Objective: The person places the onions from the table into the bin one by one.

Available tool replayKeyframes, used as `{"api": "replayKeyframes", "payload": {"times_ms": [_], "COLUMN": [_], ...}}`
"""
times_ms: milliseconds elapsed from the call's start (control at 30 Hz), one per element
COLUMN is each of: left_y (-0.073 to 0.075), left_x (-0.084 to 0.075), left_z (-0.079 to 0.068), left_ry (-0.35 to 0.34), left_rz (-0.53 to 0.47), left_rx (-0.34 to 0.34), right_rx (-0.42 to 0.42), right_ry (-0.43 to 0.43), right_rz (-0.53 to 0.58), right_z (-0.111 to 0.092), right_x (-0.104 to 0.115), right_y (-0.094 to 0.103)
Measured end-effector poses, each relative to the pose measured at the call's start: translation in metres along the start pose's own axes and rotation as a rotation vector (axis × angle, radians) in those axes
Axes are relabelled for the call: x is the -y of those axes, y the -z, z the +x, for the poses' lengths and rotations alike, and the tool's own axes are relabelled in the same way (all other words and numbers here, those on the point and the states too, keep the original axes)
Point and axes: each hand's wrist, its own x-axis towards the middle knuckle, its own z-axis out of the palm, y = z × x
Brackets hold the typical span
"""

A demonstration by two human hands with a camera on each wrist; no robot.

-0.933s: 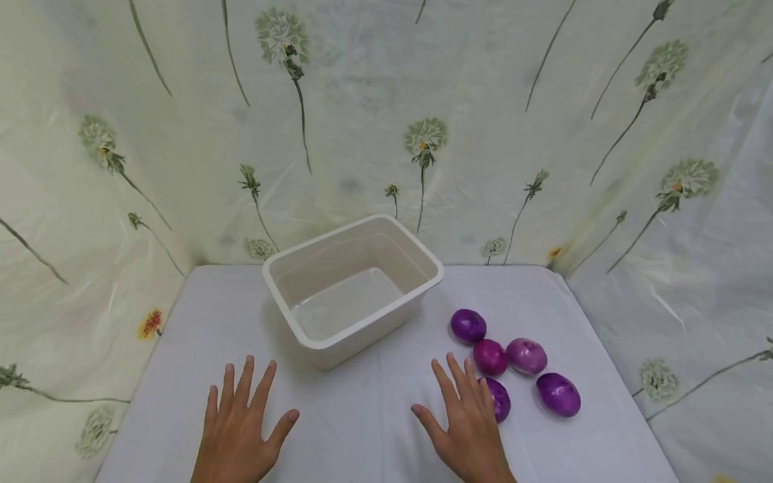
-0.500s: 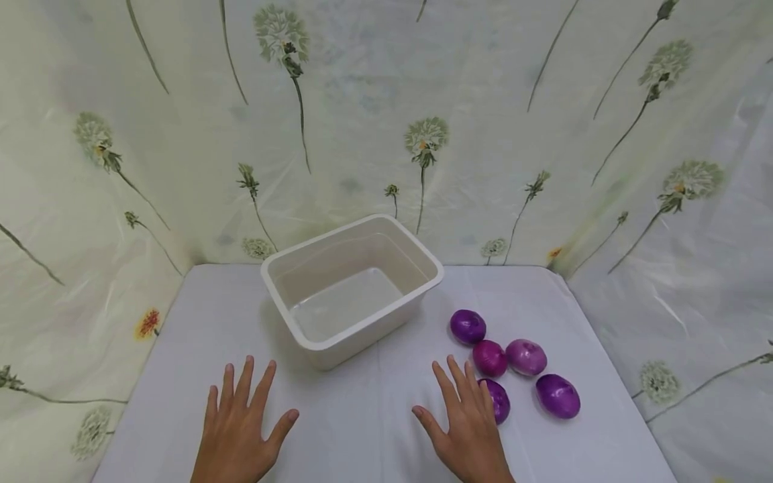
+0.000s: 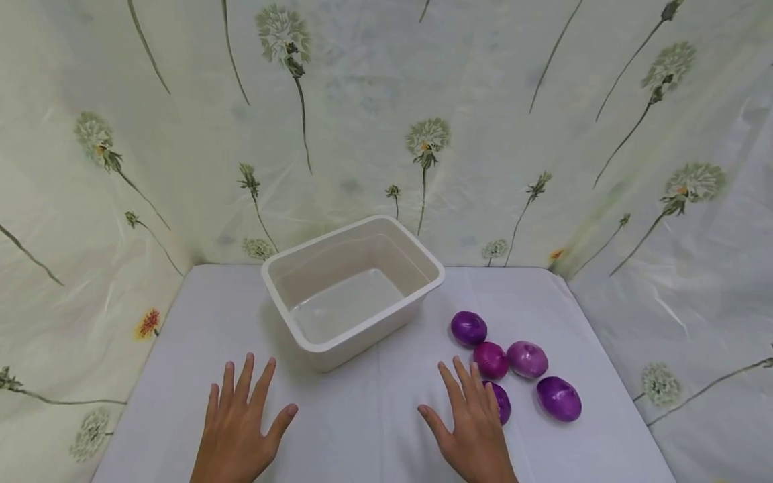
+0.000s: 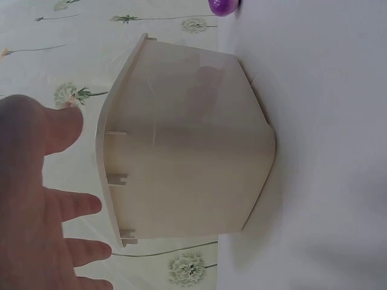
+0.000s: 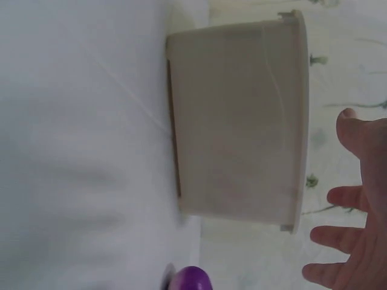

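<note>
Both hands hover over the table with palms down, fingers spread and nothing held. My left hand [image 3: 238,422] is in front of the tub's left end. The right hand [image 3: 474,426] hangs beside the purple onions, its outer fingers overlapping the nearest onion [image 3: 502,402] in the head view and hiding part of it. Behind that one lie a magenta onion [image 3: 491,361], a paler onion [image 3: 527,359] and a dark purple onion [image 3: 468,329]; another onion [image 3: 559,398] sits to the right. A cream rectangular plastic tub [image 3: 374,333] stands upright behind the hands, nothing inside it.
A white cloth [image 3: 223,308] covers the table. Dandelion-print sheeting [image 3: 356,100] rises behind it and along both sides. In the left wrist view, the tub's outer wall [image 4: 187,145] shows at close range; the right wrist view shows its wall [image 5: 236,127] too.
My right hand has shifted very slightly to the right. The left hand, the tub and the onions stay where they were.
</note>
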Motion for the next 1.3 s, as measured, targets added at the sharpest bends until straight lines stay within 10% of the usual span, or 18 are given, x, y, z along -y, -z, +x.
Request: {"api": "replayKeyframes", "payload": {"times_ms": [200, 400, 633, 833, 1300], "left_y": [0.000, 0.007, 0.004, 0.002, -0.003], "left_x": [0.005, 0.005, 0.008, 0.004, -0.006], "left_z": [0.009, 0.023, 0.060, 0.093, 0.116], "left_ry": [-0.036, 0.000, 0.185, 0.319, 0.483], "left_rz": [-0.092, -0.182, -0.837, -1.279, -1.399], "left_rx": [-0.098, -0.022, 0.187, 0.230, 0.224], "right_rx": [0.004, 0.006, -0.009, -0.055, -0.069], "right_ry": [-0.013, -0.033, -0.071, -0.110, -0.230], "right_rz": [0.015, 0.031, 0.050, 0.081, 0.056], "right_z": [0.001, -0.001, 0.000, -0.002, -0.014], "right_x": [-0.004, -0.007, -0.016, -0.032, -0.074], "right_y": [0.003, 0.006, 0.012, 0.014, 0.020]}}
